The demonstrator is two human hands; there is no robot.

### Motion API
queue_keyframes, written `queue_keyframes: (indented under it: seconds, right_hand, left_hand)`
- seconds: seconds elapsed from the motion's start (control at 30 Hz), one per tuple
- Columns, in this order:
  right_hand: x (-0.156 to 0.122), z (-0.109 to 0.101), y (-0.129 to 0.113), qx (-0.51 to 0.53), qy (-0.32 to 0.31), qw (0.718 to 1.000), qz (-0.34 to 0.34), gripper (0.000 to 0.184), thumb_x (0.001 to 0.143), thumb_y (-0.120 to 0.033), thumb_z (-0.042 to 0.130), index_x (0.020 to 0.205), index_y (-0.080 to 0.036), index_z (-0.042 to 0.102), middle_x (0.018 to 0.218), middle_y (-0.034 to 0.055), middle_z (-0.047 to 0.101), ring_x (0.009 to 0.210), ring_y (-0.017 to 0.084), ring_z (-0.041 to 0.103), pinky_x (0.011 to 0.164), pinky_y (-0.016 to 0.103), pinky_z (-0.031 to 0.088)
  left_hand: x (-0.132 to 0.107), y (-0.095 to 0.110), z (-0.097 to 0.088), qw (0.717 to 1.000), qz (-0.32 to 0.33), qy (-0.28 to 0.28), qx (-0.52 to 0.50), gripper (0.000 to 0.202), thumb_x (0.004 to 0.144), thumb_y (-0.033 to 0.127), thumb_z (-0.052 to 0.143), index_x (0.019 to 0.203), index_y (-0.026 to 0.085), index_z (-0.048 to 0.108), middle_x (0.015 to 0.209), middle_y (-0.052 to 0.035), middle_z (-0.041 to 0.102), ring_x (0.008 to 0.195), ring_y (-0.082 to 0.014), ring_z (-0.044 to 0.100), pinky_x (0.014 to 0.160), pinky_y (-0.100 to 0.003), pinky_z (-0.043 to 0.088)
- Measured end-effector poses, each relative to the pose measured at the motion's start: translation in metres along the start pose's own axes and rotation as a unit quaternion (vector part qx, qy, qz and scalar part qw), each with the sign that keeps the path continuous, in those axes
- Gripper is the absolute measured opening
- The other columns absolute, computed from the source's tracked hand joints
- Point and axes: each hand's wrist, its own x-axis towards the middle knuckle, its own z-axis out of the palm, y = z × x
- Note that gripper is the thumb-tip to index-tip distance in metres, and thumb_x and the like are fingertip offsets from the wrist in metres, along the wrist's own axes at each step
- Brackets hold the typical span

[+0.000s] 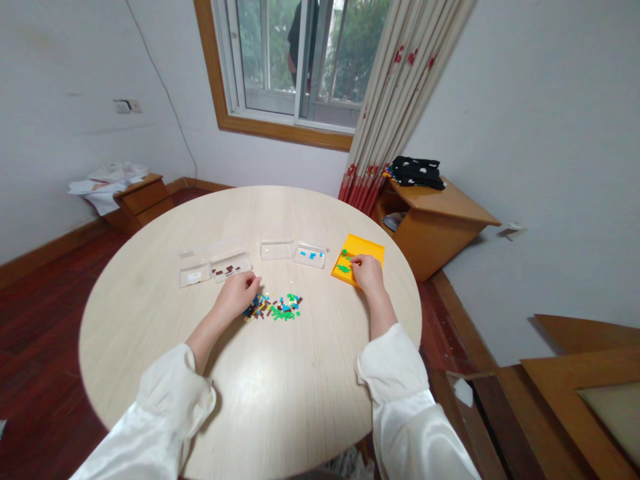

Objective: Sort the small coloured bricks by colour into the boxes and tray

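Nearest the camera, in the head view, a white left sleeve [165,400] and a white right sleeve [403,380] are stretched forward over a round, pale tabletop [280,400]. A loose pile of small coloured pieces [284,312] is spread at the middle, its longer axis run from left to right. The pile is placed just right of the left hand [237,292], slightly toward the person, and its left end is overlapped by that hand; the right hand is held well apart from it.

The left fingers are curled; whether a piece is pinched cannot be told. The right hand is held over a yellow tray [369,247], where green pieces [343,269] are laid beside the bent fingers; whether anything is gripped there cannot be told either. The tray's left edge is set between the right fingers and the pile.

Beyond the left hand, a clear box of brown pieces [230,269] is partly hidden by it. Farther right, a clear box of blue pieces [311,255] is placed between pile and tray, a little farther back. Behind the tabletop, a window [345,60] is flanked by a pale curtain [395,93].
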Motion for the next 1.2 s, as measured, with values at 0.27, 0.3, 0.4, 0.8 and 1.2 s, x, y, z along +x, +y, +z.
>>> queue_keyframes:
  seconds: [0.27, 0.3, 0.4, 0.8, 1.2]
  right_hand:
    - [-0.031, 0.011, -0.055, 0.168, 0.075, 0.957, -0.222, 0.02, 0.079, -0.012, 0.048, 0.082, -0.016, 0.067, 0.082, 0.0068, 0.067, 0.08, 0.018, 0.059, 0.078, 0.032, 0.045]
    - [-0.04, 0.017, -0.065, 0.175, 0.033, 0.95, -0.255, 0.019, 0.079, -0.011, 0.048, 0.081, -0.016, 0.067, 0.082, 0.0066, 0.067, 0.08, 0.017, 0.058, 0.078, 0.031, 0.045]
    - [-0.065, 0.033, -0.09, 0.148, -0.107, 0.926, -0.331, 0.019, 0.079, -0.008, 0.051, 0.085, -0.017, 0.066, 0.086, 0.0058, 0.067, 0.084, 0.016, 0.058, 0.08, 0.03, 0.043]
    - [-0.071, 0.018, -0.095, 0.046, -0.237, 0.913, -0.328, 0.008, 0.077, -0.019, 0.061, 0.079, -0.016, 0.068, 0.079, 0.0045, 0.067, 0.073, 0.014, 0.058, 0.068, 0.025, 0.04]
    - [-0.08, 0.02, -0.103, 0.012, -0.243, 0.91, -0.337, 0.012, 0.075, -0.013, 0.056, 0.076, -0.016, 0.068, 0.079, 0.0056, 0.067, 0.075, 0.015, 0.058, 0.068, 0.025, 0.038]
  left_hand:
    - [0.0, -0.003, 0.0, 1.0, 0.003, 0.004, -0.008, 0.029, 0.077, 0.033, 0.041, 0.057, 0.017, 0.055, 0.054, -0.0026, 0.056, 0.054, -0.0154, 0.048, 0.056, -0.026, 0.032]
    - [0.001, -0.004, 0.001, 1.0, 0.004, 0.0, -0.009, 0.027, 0.077, 0.031, 0.042, 0.06, 0.016, 0.057, 0.057, -0.0032, 0.058, 0.055, -0.0156, 0.05, 0.056, -0.026, 0.033]
    - [0.001, -0.007, 0.002, 0.999, 0.02, -0.029, -0.009, 0.022, 0.075, 0.024, 0.044, 0.071, 0.014, 0.063, 0.063, -0.0047, 0.062, 0.059, -0.0158, 0.053, 0.059, -0.026, 0.036]
    - [-0.001, -0.005, 0.003, 0.987, 0.114, -0.11, 0.001, 0.02, 0.071, 0.016, 0.05, 0.078, 0.015, 0.069, 0.078, -0.0069, 0.065, 0.075, -0.0169, 0.057, 0.073, -0.028, 0.044]
    - [0.0, -0.006, 0.006, 0.988, 0.096, -0.124, -0.016, 0.02, 0.073, 0.016, 0.049, 0.076, 0.015, 0.069, 0.073, -0.0061, 0.068, 0.067, -0.0158, 0.058, 0.067, -0.025, 0.042]
